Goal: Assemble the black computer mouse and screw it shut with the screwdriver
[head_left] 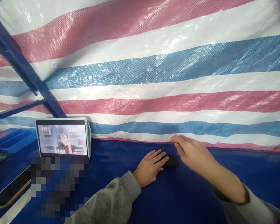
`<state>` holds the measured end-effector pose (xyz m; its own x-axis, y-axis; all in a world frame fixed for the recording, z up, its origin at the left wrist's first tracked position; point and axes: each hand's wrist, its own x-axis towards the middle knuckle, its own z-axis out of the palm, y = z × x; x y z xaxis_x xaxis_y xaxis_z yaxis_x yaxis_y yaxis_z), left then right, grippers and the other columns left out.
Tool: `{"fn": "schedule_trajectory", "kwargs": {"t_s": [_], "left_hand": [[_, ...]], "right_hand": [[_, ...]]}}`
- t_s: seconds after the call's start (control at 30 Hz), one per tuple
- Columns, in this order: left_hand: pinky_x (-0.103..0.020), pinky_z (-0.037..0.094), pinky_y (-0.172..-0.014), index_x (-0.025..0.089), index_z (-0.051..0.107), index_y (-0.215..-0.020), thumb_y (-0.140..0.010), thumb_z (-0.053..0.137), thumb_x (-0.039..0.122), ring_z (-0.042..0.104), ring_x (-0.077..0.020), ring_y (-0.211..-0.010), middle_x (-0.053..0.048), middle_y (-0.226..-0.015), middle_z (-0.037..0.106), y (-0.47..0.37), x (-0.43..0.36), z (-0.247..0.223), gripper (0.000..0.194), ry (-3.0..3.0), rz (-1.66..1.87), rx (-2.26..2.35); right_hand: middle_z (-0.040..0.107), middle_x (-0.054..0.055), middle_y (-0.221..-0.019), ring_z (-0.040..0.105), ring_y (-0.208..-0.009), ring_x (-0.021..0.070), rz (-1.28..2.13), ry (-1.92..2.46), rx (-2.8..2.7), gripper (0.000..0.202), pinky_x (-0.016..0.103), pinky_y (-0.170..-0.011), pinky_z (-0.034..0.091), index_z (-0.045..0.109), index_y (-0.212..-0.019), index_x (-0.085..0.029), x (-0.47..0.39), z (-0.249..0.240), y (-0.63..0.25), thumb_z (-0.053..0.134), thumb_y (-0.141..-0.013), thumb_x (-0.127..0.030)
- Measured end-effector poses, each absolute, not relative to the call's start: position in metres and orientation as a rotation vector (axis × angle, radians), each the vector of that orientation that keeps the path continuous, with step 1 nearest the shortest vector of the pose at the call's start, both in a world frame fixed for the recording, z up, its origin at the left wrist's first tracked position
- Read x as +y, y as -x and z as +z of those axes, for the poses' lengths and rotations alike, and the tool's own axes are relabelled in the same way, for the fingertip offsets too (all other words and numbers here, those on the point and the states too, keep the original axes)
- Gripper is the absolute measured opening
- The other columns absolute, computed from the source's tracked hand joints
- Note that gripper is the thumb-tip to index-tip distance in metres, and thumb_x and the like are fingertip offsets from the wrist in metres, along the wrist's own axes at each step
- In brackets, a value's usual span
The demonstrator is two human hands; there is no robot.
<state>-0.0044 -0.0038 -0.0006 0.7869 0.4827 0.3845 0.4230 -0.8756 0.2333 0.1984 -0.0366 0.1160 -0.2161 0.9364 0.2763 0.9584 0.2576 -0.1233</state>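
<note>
A black, rounded object shaped like a computer mouse lies on the blue tabletop. From its left side my left hand reaches over it, fingers stretched out and slightly spread, the tips resting on its edge. My right hand is raised just to the right of the object. Its thumb and index finger come together in a pinch near the striped sheet; anything between them is too small to make out. A tiny reddish spot shows beside the right thumb, by the object's right end.
A tablet in a pale case stands at the left, showing a cartoon. Nearby are a phone, a blue tray and a blurred patch. Striped sheeting hangs behind the table, with a blue metal frame at left.
</note>
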Motion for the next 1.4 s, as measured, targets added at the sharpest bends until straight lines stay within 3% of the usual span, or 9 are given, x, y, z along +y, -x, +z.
{"fn": "schedule_trajectory", "kwargs": {"t_s": [0.23,0.37,0.5,0.63,0.8,0.9,1.17,1.3,1.4], "left_hand": [[-0.044,0.03,-0.117,0.024,0.037,-0.144,-0.098,0.046,0.021,0.032,-0.0205,-0.142,-0.004,-0.149,0.042,0.0045,-0.004,0.0002,0.047,-2.822,0.688,0.703],[-0.043,0.03,-0.117,0.024,0.037,-0.144,-0.098,0.047,0.021,0.032,-0.0197,-0.142,-0.004,-0.148,0.043,0.0048,-0.0042,0.0006,0.047,-2.832,0.68,0.716],[-0.043,0.031,-0.117,0.024,0.038,-0.143,-0.098,0.046,0.021,0.033,-0.0198,-0.141,-0.005,-0.147,0.044,0.005,-0.0046,0.0014,0.046,-2.842,0.678,0.716],[-0.043,0.031,-0.117,0.024,0.037,-0.144,-0.097,0.047,0.021,0.032,-0.0198,-0.142,-0.005,-0.148,0.044,0.0049,-0.0044,0.001,0.048,-2.842,0.677,0.719],[-0.042,0.029,-0.118,0.024,0.037,-0.144,-0.097,0.049,0.02,0.031,-0.0188,-0.142,-0.003,-0.149,0.042,0.005,-0.0037,-0.0005,0.049,-2.843,0.673,0.718],[-0.042,0.029,-0.118,0.025,0.036,-0.144,-0.097,0.048,0.02,0.031,-0.0189,-0.142,-0.003,-0.149,0.042,0.0049,-0.0037,-0.0007,0.049,-2.846,0.675,0.722],[-0.043,0.029,-0.117,0.024,0.038,-0.144,-0.097,0.048,0.02,0.032,-0.0199,-0.142,-0.004,-0.148,0.043,0.0046,-0.004,0.0012,0.048,-2.835,0.676,0.713],[-0.042,0.028,-0.118,0.024,0.038,-0.144,-0.096,0.049,0.019,0.031,-0.0194,-0.142,-0.003,-0.149,0.041,0.0046,-0.0037,0.0008,0.049,-2.825,0.666,0.709],[-0.043,0.027,-0.118,0.024,0.037,-0.144,-0.096,0.049,0.019,0.031,-0.0191,-0.142,-0.002,-0.15,0.04,0.0049,-0.0038,0.0003,0.05,-2.822,0.663,0.716]], "right_hand": [[0.066,0.004,-0.09,0.062,-0.069,0.017,-0.096,1.791,-2.237,0.024,0.027,-0.056,0.032,0.06,-0.099,-0.021,-0.035,0.1121,-0.1976,0.039,-0.089,-0.019],[0.065,0.004,-0.095,0.062,-0.069,0.0159,-0.079,1.781,-2.23,0.025,0.027,-0.057,0.032,0.061,-0.097,-0.021,-0.0354,0.1128,-0.197,0.041,-0.084,-0.012],[0.065,0.004,-0.089,0.061,-0.069,0.0167,-0.098,1.781,-2.203,0.023,0.028,-0.055,0.031,0.061,-0.094,-0.021,-0.0351,0.113,-0.1969,0.038,-0.091,-0.019],[0.064,0.004,-0.096,0.059,-0.065,0.0146,-0.132,1.794,-2.213,0.027,0.028,-0.054,0.028,0.06,-0.099,-0.022,-0.0349,0.1125,-0.1971,0.041,-0.084,-0.011],[0.063,0.003,-0.091,0.059,-0.064,0.0149,-0.163,1.817,-2.203,0.025,0.028,-0.053,0.027,0.061,-0.095,-0.022,-0.0346,0.1123,-0.1974,0.037,-0.091,-0.019],[0.062,0.003,-0.095,0.057,-0.063,0.0139,-0.191,1.81,-2.224,0.026,0.028,-0.053,0.028,0.061,-0.098,-0.021,-0.0347,0.1119,-0.1974,0.04,-0.084,-0.012],[0.062,0.004,-0.096,0.056,-0.06,0.0133,-0.229,1.821,-2.226,0.026,0.029,-0.052,0.025,0.06,-0.099,-0.021,-0.0345,0.1108,-0.1972,0.041,-0.083,-0.012],[0.062,0.003,-0.091,0.057,-0.06,0.014,-0.211,1.845,-2.21,0.024,0.028,-0.051,0.024,0.06,-0.096,-0.022,-0.0342,0.1109,-0.1963,0.038,-0.089,-0.017],[0.063,0.003,-0.094,0.058,-0.063,0.0141,-0.196,1.838,-2.232,0.026,0.028,-0.052,0.025,0.06,-0.097,-0.022,-0.0346,0.1112,-0.196,0.041,-0.083,-0.011]]}}
